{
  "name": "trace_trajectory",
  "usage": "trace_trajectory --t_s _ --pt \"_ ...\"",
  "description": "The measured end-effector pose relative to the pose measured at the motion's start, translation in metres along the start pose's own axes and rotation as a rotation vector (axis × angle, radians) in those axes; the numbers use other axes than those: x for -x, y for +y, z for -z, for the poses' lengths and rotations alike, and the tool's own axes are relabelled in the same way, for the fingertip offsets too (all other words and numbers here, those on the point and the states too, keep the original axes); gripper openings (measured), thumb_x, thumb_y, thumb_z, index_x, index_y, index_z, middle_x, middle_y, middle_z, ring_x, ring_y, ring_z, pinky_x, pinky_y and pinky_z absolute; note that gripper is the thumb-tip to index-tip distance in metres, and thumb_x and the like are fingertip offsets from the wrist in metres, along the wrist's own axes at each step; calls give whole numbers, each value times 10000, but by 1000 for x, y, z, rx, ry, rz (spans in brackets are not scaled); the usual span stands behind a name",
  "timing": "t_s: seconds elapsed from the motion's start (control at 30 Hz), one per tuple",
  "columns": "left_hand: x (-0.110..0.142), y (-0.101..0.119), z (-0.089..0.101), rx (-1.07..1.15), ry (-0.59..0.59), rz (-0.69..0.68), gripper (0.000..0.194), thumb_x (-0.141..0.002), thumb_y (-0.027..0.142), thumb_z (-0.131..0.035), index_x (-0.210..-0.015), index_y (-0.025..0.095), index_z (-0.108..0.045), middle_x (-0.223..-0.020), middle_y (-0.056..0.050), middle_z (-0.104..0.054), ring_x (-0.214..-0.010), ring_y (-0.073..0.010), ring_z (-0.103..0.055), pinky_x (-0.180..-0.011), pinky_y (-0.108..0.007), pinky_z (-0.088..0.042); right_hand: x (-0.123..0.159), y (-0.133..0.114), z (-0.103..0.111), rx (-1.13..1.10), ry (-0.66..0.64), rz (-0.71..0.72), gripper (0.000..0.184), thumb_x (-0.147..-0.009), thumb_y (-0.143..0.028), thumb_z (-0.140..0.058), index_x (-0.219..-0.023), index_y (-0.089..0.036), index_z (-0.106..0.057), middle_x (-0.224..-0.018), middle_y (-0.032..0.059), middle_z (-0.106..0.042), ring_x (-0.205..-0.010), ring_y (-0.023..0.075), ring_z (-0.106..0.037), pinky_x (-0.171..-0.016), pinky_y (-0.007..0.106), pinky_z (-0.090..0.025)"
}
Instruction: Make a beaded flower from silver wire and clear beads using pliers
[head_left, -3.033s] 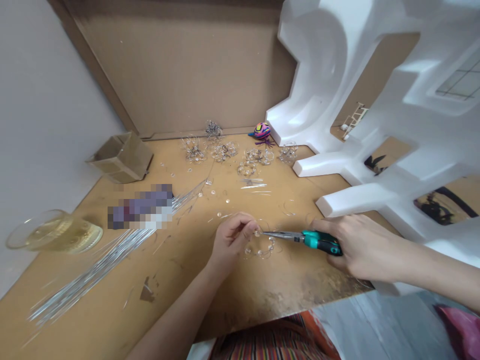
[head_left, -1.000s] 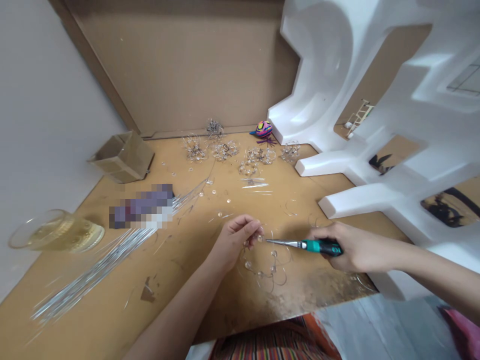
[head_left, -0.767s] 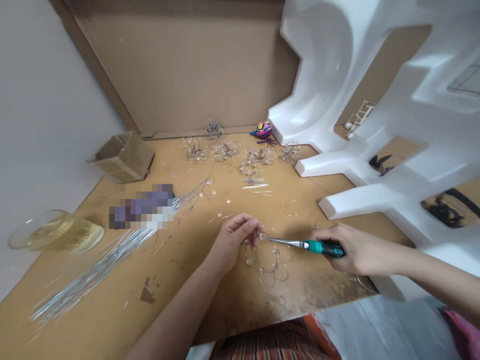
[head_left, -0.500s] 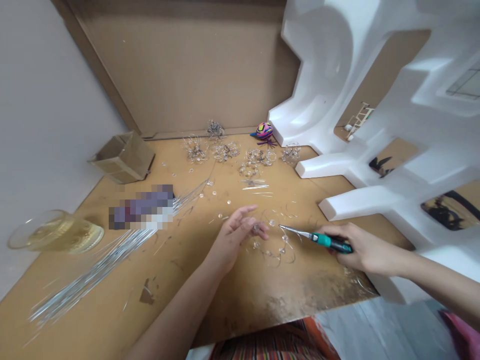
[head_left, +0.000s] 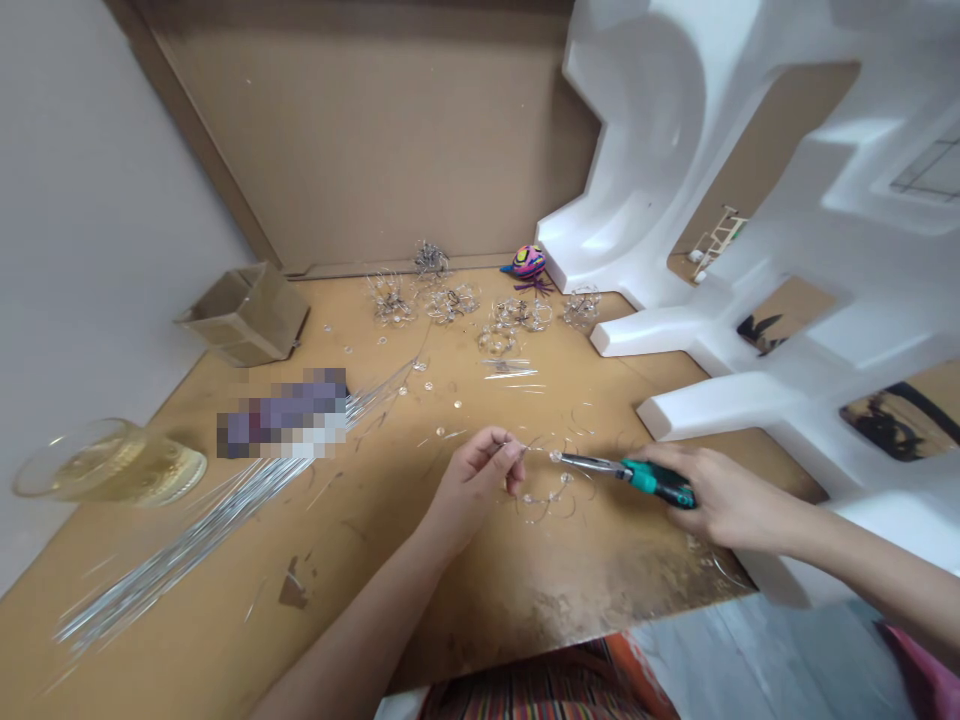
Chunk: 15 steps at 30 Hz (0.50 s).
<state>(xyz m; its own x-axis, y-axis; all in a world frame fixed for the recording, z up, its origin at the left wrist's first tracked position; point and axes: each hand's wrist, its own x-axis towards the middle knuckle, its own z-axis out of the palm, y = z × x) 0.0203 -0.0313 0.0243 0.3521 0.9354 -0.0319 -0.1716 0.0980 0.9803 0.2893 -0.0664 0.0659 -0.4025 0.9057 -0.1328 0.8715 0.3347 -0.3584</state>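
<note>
My left hand pinches one side of a thin wire ring strung with clear beads, just above the table. My right hand is wrapped round the green and black handles of long-nose pliers. The pliers' narrow tip points left and meets the ring beside a clear bead. Whether the jaws grip the wire or the bead, I cannot tell. Fine wire ends stick out around the ring, and part of it is hidden by my left fingers.
A bundle of straight wires lies at the left, near a glass of yellowish liquid and a cardboard box. Several beaded wire pieces and a colourful ornament sit at the back. White moulded arms stand at the right.
My left fingers have closed into a pinch on the beaded ring. The pliers' tip has shifted slightly left and now meets the ring at a bead.
</note>
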Motion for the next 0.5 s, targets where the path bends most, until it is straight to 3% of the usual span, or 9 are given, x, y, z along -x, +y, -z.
trace_trajectory --t_s 0.17,0.4,0.5 --pt "4 -2 -5 -94 58 -58 190 -829 353 -509 -752 180 -524 -658 26 -542 -569 -83 -494 -586 -211 -396 3 1 -2 122 41 -42 467 -652 -122 -490 -1106 -225 -519 -928 46 -629 -791 206 -604 -686 315 -445" --pt "1 -2 0 -16 11 40 234 -789 386 -555 -702 174 -511 -585 34 -518 -490 -70 -433 -515 -199 -357 3 -5 1 477 349 125 405 -725 -225 -510 -1126 -169 -536 -1076 151 -570 -944 291 -530 -749 411 -425" --pt "-1 -4 2 102 -15 70 229 -783 379 -568 -694 173 -521 -564 36 -518 -488 -66 -433 -497 -189 -335 1 -2 5 519 406 238 409 -740 -244 -514 -1140 -159 -532 -1094 160 -561 -968 301 -507 -778 433 -402"
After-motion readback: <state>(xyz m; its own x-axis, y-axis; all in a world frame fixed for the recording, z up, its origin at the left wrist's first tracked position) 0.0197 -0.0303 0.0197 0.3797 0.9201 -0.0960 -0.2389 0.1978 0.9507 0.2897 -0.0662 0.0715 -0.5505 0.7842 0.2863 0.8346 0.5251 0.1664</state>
